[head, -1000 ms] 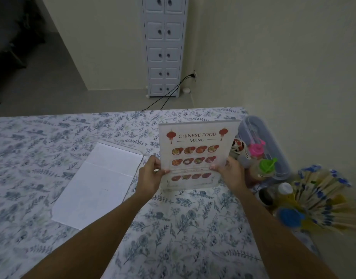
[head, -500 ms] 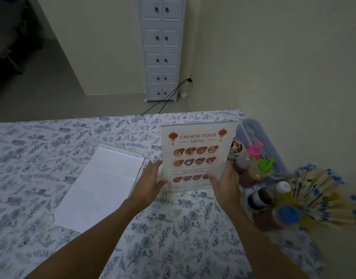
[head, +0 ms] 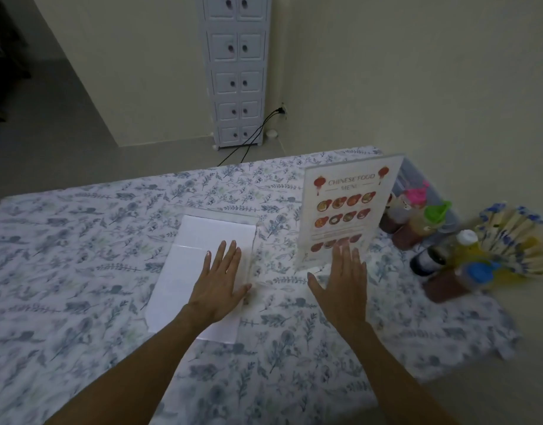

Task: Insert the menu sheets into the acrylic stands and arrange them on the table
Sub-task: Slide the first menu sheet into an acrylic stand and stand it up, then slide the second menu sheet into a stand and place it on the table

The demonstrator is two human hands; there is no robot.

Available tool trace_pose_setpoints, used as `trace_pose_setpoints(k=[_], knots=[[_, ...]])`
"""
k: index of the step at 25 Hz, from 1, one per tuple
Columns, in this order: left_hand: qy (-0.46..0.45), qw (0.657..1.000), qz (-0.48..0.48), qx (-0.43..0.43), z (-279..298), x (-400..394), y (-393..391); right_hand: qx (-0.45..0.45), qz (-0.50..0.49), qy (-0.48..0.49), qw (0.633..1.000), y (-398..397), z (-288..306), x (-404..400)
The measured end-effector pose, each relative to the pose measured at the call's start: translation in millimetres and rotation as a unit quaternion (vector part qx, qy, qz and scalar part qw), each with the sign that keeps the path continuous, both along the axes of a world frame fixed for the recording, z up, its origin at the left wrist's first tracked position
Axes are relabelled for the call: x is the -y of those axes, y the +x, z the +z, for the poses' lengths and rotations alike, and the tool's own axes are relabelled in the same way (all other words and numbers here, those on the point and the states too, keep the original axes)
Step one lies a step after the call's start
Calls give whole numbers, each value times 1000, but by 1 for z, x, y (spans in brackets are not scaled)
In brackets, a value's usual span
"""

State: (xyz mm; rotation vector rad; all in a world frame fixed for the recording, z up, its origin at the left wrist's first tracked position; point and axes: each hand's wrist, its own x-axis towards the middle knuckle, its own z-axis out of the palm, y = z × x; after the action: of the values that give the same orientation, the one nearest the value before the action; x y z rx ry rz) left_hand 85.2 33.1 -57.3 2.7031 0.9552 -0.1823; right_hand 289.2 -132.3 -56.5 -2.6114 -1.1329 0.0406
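Note:
An acrylic stand (head: 350, 210) holding a "Chinese Food Menu" sheet stands upright on the floral tablecloth (head: 80, 256), at the right. My right hand (head: 340, 280) hovers just in front of its base, fingers spread, holding nothing. A second clear acrylic stand (head: 221, 216) lies flat in the middle of the table with a white sheet (head: 190, 271), blank side up, on it. My left hand (head: 218, 283) rests flat and open on that white sheet, near its right edge.
Sauce bottles (head: 417, 222) with pink, green, white and blue caps crowd the table's right edge, beside a holder of wrapped chopsticks (head: 515, 240) and a clear plastic box (head: 417, 182). A white drawer cabinet (head: 238, 72) stands against the far wall, with a cable on the floor.
Both hands have let go of the menu stand, which now stands alone at the right. My left hand has moved left onto the white sheet. The camera has turned left.

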Motion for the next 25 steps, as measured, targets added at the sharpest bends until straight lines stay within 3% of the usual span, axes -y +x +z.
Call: trace_pose_setpoints(k=[5, 12, 16, 20, 25], knots=[[-19, 1000, -11, -20, -19, -34, -78, -27, 24, -19, 999, -95, -24, -33], [-98, 990, 86, -53, -41, -68, -142, -105, 26, -78, 991, -178, -60, -78], [-169, 980, 101, 12, -57, -64, -149, -166, -21, -101, 981, -191, -74, -87], [-221, 958, 149, 110, -62, -57, -146, -168, -13, -76, 983, -199, -83, -89], [-258, 895, 285, 225, -52, -52, -135, -203, 47, -54, 977, -179, -85, -92]])
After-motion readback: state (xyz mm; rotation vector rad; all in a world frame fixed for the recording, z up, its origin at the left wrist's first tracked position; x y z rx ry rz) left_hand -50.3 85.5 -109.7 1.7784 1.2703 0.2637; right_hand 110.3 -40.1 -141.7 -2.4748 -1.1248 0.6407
